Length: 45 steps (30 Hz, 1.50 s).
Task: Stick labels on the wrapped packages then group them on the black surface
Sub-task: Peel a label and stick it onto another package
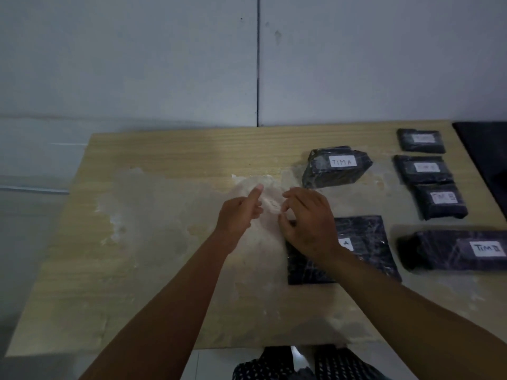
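I read labelling as done: left hand (241,212) and right hand (307,220) hover together, loosely curled, holding nothing certain. Next, carry the packages right of them, starting with the flat package (365,242), to the black surface (485,160).

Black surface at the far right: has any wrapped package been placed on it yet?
No. The black surface shows bare, and all six wrapped packages, such as the one labelled TIM A, lie on the wooden table.

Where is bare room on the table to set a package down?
The table's left half, left of the left hand, is bare wood. The right side is crowded: six packages lie between the right hand and the black surface.
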Motion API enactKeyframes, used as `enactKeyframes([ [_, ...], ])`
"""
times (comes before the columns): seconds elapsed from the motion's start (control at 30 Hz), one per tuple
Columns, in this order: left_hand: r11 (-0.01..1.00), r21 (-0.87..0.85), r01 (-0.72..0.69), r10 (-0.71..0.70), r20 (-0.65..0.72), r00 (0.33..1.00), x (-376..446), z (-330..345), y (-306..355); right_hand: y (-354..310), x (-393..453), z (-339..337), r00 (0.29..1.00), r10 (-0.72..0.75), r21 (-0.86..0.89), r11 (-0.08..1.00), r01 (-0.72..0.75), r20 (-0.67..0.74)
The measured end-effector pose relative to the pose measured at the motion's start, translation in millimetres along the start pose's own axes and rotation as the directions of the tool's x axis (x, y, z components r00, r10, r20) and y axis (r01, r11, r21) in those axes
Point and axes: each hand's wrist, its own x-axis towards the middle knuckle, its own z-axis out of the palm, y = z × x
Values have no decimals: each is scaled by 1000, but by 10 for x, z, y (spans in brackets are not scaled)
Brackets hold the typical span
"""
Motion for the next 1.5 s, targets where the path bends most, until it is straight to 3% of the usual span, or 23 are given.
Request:
enactKeyframes([
  [0.1,1000,0,10,-10,86,996,-71,189,86,65,-100,-141,999,-21,5,1000,21,25],
  [0.23,999,-22,-32,34,77,996,-130,446,171,223,-264,-364,990,-36,81,996,25,136],
  [0.33,984,65,-165,159,89,983,-208,711,236,404,-436,-607,978,99,154,980,-128,182],
  [0.47,894,275,-352,311,183,933,-372,1210,308,732,-618,-989,942,326,253,908,-335,76],
  [0.6,757,349,-552,444,345,827,-648,1815,395,1142,-817,-1443,843,524,386,758,-526,120],
  [0.73,685,340,-645,527,380,760,-913,2324,465,1475,-993,-1878,725,654,503,562,-657,217],
  [0.83,643,321,-695,574,398,715,-1141,2792,553,1772,-1215,-2247,666,711,572,458,-681,225],
  [0.93,569,289,-770,661,395,638,-1319,3279,644,2024,-1453,-2663,637,746,607,419,-676,195],
  [1.07,544,211,-812,722,375,581,-1522,3898,738,2374,-1763,-3173,576,809,614,397,-682,118],
  [1.27,534,205,-820,708,423,566,-1734,4667,925,2923,-2134,-3768,510,859,655,362,-663,42],
  [1.37,497,206,-843,727,432,534,-1749,4997,1031,3214,-2277,-3896,521,854,614,418,-669,-14],
  [1.5,478,189,-858,727,463,507,-1674,5424,1182,3630,-2328,-4020,604,789,456,582,-674,-115],
])
